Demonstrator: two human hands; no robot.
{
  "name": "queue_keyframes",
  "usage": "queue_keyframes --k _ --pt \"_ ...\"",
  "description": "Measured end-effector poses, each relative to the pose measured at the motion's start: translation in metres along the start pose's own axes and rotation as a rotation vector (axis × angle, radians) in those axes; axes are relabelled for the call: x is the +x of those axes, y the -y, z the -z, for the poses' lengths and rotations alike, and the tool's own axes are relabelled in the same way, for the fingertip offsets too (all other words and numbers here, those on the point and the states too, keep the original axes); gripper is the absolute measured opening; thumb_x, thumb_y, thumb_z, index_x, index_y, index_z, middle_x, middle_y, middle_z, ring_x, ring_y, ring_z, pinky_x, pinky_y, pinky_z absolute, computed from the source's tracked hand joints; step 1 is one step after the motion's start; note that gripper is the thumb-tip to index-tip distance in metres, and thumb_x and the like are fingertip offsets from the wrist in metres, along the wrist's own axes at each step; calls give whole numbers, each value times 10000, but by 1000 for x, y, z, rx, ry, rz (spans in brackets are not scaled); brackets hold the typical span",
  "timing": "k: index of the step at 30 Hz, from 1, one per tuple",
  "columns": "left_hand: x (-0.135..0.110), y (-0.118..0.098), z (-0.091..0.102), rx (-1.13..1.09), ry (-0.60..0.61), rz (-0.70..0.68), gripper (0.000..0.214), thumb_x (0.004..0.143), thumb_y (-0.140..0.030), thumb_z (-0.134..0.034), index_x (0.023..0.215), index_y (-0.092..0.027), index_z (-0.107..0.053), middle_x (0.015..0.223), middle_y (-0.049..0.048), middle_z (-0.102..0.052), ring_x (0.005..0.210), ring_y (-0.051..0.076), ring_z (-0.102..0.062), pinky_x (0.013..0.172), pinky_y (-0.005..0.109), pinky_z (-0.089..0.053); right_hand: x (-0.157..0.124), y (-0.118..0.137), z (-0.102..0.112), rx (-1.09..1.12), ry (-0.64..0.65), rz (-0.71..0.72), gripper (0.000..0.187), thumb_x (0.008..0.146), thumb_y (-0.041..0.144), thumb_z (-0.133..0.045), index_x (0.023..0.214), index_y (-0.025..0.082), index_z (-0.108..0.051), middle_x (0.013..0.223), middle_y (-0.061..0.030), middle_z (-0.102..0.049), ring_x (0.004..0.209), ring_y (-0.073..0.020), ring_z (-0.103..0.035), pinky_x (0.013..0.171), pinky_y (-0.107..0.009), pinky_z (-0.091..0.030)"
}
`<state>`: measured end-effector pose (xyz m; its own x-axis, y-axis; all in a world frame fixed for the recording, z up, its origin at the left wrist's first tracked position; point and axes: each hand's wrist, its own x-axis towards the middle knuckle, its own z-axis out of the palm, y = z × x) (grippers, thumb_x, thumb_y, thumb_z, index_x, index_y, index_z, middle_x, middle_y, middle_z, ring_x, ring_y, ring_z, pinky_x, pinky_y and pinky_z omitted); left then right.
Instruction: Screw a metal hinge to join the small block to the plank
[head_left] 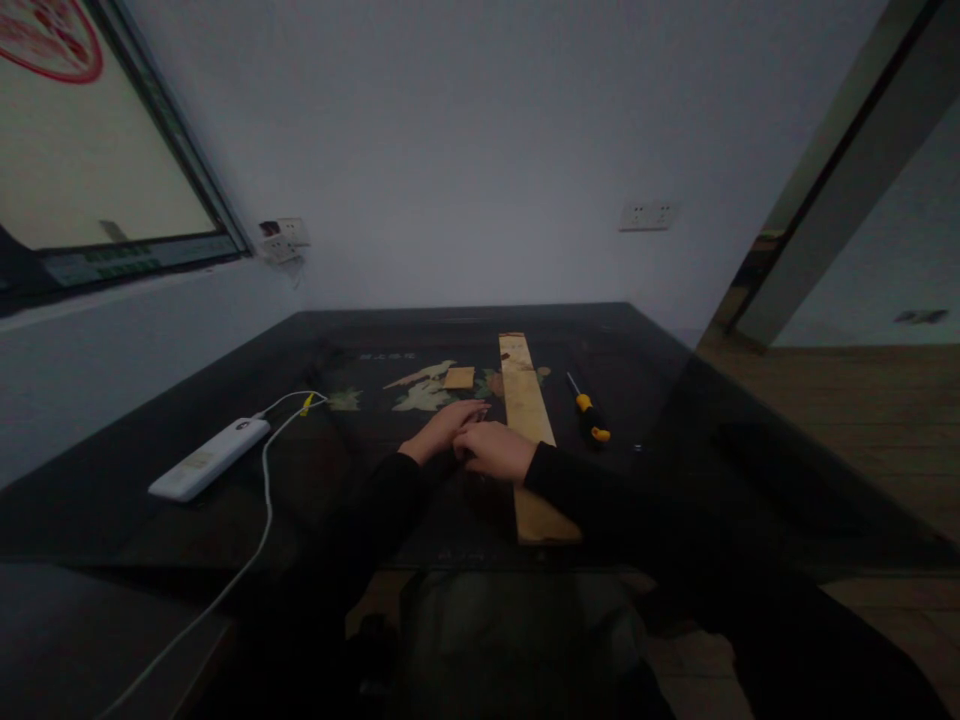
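Observation:
My left hand (448,430) and my right hand (496,452) meet low over the middle of the dark table, the right one nearer to me. The right fingers curl in toward the left palm. Those of the left hand are drawn together and bend rightward behind the right hand. Anything in either grip is hidden or too small to make out. Under my right wrist runs a long, pale wooden board (526,405), lying lengthwise from near the front edge. A small square wood piece (460,378) lies just beyond my left hand.
A screwdriver (589,413) with a yellow and black handle lies right of the board. On the left sits a white power strip (212,458), its white cable (267,500) trailing off the front edge. The table (360,335) stands against the wall, below a wall socket (649,216).

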<state>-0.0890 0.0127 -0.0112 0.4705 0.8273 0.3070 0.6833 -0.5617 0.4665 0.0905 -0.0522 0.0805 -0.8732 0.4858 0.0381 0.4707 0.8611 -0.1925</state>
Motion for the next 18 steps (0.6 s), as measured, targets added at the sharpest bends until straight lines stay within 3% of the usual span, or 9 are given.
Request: queue_keyframes --k 2,5,7,10,14,18 --pt "1 -1 8 -29 -80 76 385 850 -174 -541 1222 -158 -639 1279 113 -642 1203 240 -579 1066 391 -419 -10 -11 20 130 -94 1 184 772 131 -671 953 156 -697 1040 -87 -699 985 -209 -639 849 -317 -464" --pt "9 -4 14 -69 -212 212 314 887 -190 -488 1138 -155 -673 1174 105 -690 1112 236 -625 1014 395 -463 -28 -35 39 470 -280 -74 139 788 172 -649 920 146 -685 915 -59 -706 815 -142 -644 753 -273 -491" --pt "15 -6 10 -108 -273 288 296 892 -175 -474 1103 -145 -680 1127 105 -704 1066 230 -643 984 384 -482 -37 -53 36 704 -428 -128 143 779 252 -652 871 144 -672 864 -50 -695 760 -131 -639 701 -265 -505" --pt "19 -6 -3 -112 -312 364 283 863 -126 -501 1084 -133 -677 1102 112 -704 1029 228 -649 966 377 -488 -39 -77 10 1004 -608 -290 227 738 347 -656 825 138 -639 721 -20 -651 632 -121 -617 615 -260 -505" --pt "14 1 -14 43 -267 276 271 863 -174 -556 1109 -146 -664 1144 122 -668 1096 249 -600 1003 412 -450 -31 -94 -24 1014 -735 -400 210 700 327 -654 783 135 -634 684 -12 -637 572 -104 -577 571 -239 -474" --pt "9 10 -11 84 -229 222 281 894 -243 -547 1142 -158 -648 1148 112 -645 1127 246 -566 1022 420 -424 -28 -100 -34 861 -748 -392 197 726 311 -623 808 137 -662 681 -13 -647 591 -107 -571 582 -230 -463"
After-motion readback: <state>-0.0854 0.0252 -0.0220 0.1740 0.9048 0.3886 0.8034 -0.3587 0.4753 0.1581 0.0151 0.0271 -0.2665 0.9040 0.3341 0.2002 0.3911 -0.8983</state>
